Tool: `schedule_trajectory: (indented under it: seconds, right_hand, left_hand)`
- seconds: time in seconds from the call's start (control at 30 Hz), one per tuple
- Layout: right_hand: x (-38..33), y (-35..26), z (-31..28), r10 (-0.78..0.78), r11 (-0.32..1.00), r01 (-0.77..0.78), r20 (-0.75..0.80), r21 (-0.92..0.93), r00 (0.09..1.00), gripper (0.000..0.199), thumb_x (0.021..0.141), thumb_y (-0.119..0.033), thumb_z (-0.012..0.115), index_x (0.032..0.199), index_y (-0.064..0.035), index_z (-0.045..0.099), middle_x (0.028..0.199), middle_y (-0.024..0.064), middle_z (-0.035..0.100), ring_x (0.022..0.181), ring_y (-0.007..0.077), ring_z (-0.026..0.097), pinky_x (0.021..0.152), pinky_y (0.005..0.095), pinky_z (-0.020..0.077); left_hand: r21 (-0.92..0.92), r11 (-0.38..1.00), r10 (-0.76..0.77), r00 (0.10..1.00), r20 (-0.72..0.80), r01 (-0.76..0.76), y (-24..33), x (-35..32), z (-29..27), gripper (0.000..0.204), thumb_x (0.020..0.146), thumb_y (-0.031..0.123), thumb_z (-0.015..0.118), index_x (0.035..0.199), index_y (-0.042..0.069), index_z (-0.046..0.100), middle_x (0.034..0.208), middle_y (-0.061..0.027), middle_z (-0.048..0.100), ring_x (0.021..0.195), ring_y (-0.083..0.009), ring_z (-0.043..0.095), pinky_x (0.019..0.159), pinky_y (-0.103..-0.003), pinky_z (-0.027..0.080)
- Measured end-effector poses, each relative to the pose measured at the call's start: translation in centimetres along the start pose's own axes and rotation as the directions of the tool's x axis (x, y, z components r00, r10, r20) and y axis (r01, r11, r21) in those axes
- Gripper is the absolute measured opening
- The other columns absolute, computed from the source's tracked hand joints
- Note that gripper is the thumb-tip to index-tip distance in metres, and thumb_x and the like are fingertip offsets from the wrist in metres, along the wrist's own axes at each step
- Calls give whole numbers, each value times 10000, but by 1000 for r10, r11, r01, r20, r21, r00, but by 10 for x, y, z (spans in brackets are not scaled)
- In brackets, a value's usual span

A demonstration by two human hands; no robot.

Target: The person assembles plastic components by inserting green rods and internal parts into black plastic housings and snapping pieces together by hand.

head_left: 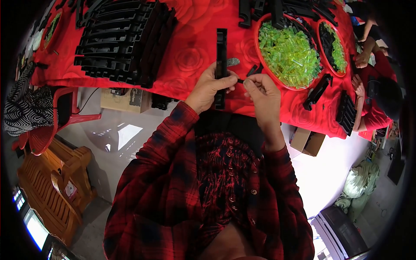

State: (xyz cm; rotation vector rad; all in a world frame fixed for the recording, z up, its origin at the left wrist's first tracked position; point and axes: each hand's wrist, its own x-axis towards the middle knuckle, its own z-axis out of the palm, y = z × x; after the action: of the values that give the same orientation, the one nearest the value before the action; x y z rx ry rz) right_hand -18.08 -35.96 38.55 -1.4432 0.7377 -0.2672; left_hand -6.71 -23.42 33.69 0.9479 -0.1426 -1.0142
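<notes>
My left hand (pixel 211 88) is closed round a long black plastic bar (pixel 221 52), which stands lengthwise away from me over the near edge of the table. Just right of it, my right hand (pixel 262 92) pinches a small dark piece (pixel 242 81) between thumb and fingertips, close to the bar's side. Its exact kind is too small to make out. Beyond my right hand sits a red basin (pixel 256 47) heaped with small translucent yellow-green plastic pieces (pixel 288 54).
Stacked black plastic bars (pixel 117 41) fill the table's left part. A second red basin (pixel 319 34) stands at the right, near a co-worker (pixel 381 93) in red. Loose black parts (pixel 318 92) lie near the edge. A red chair (pixel 55 117) and cardboard box (pixel 307 141) stand below.
</notes>
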Motion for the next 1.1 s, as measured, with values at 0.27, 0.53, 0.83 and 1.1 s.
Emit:
schedule_trajectory:
  seconds: [0.27, 0.53, 0.83, 1.1]
  right_hand:
    - [9, -19, -5, -314, 940, 313, 15, -135, 949, 98, 965, -37, 645, 1050, 7, 624, 904, 26, 631, 835, 92, 594, 785, 237, 488]
    - [13, -23, 6, -239, 954, 246, 64, -172, 969, 113, 959, 10, 610, 1072, 15, 609, 925, 72, 662, 820, 119, 628, 753, 263, 516]
    - [19, -24, 11, -438, 795, 422, 68, -437, 896, 50, 876, 21, 657, 863, -26, 666, 856, 79, 604, 641, 175, 613, 694, 323, 472]
    - [24, -17, 8, -479, 603, 432, 129, -670, 868, 39, 841, -137, 719, 851, -105, 700, 866, 52, 613, 811, 248, 594, 836, 392, 315]
  left_hand:
    - [-195, 949, -193, 946, 261, 247, -9, 7, -23, 529, 1083, 449, 341, 1283, 17, 572, 967, -120, 683, 784, -187, 609, 740, -314, 480]
    - [-160, 959, -214, 967, 142, 235, 0, 6, -6, 386, 1090, 302, 380, 1289, 13, 542, 1073, -111, 676, 876, -217, 669, 741, -323, 528]
    - [-147, 966, -187, 967, 175, 214, -6, 9, -10, 359, 1096, 279, 388, 1263, 6, 549, 1111, -130, 679, 906, -226, 684, 751, -322, 547]
    - [-105, 971, -196, 966, 167, 215, -8, 9, -10, 341, 1088, 272, 406, 1258, 13, 547, 1051, -115, 673, 885, -202, 665, 760, -306, 535]
